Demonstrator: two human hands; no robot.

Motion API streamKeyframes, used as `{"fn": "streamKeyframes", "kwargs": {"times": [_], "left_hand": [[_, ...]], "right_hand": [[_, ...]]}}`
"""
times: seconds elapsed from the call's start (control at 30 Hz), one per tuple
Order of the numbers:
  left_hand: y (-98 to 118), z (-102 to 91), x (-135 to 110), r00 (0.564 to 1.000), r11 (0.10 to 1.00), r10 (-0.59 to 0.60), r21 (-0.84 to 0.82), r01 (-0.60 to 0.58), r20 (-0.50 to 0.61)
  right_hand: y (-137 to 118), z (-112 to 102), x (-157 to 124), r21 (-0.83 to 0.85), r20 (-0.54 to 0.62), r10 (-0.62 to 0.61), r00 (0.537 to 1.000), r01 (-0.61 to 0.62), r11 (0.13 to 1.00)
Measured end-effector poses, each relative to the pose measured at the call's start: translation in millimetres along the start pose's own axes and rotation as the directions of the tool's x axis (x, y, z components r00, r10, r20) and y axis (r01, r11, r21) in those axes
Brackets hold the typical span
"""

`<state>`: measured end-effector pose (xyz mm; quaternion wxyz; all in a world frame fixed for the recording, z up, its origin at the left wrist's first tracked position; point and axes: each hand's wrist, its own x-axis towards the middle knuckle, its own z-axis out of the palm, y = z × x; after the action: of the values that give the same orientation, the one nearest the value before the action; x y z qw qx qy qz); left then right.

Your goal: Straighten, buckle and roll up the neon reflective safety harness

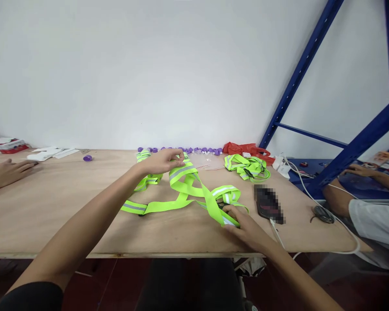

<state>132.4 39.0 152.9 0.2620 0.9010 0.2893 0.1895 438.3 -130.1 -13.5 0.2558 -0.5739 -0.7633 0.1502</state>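
Observation:
A neon yellow-green reflective strap [210,203] with silver stripes hangs in loops between my hands. My left hand [165,160] is raised, with its thumb and fingers pinched on an upper loop. Low on the right, my right hand [241,222] grips another part of the same strap near a dark piece that its fingers partly hide. One length runs left along the tabletop to a dark fitting. Behind my left wrist lies more striped strap [142,185]; whether it joins the held piece I cannot tell. A separate bundle of reflective straps [249,167] lies further right.
Purple rolls [191,150] line the wall, beside a red plastic bag [246,149]. A blurred-out dark phone-like object [269,205] with a white cable lies right, near a computer mouse [323,214]. Blue metal framing [298,73] rises there. Other people's hands [11,172] appear at both sides.

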Motion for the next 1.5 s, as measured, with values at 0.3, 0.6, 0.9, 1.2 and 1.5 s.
{"fn": "streamKeyframes", "kwargs": {"times": [0.3,0.6,0.9,1.2,1.5], "left_hand": [[7.1,-15.9,0.7,0.997,0.991,-0.03,-0.135,0.02,-0.076],[4.8,-24.7,-7.3,0.988,0.991,-0.034,-0.13,0.014,-0.149],[-27.1,-14.6,6.3,0.966,0.996,-0.061,0.053,0.077,-0.25],[-56.7,56.3,20.6,0.98,0.986,-0.136,0.081,0.149,-0.144],[49.7,71.0,20.4,0.971,0.982,0.121,0.166,-0.087,-0.208]], "right_hand": [[20.4,14.6,-9.0,-0.438,-0.139,-0.202,0.969,0.123,0.89],[-7.8,-22.8,5.7,-0.175,-0.383,-0.267,0.884,0.214,0.961],[-23.6,-68.4,25.6,0.637,0.041,0.139,0.99,-0.133,0.759],[-41.7,-83.8,56.0,0.606,-0.048,0.062,0.997,-0.02,0.795],[-61.0,-102.6,93.8,0.554,-0.043,-0.022,0.999,0.043,0.832]]}}
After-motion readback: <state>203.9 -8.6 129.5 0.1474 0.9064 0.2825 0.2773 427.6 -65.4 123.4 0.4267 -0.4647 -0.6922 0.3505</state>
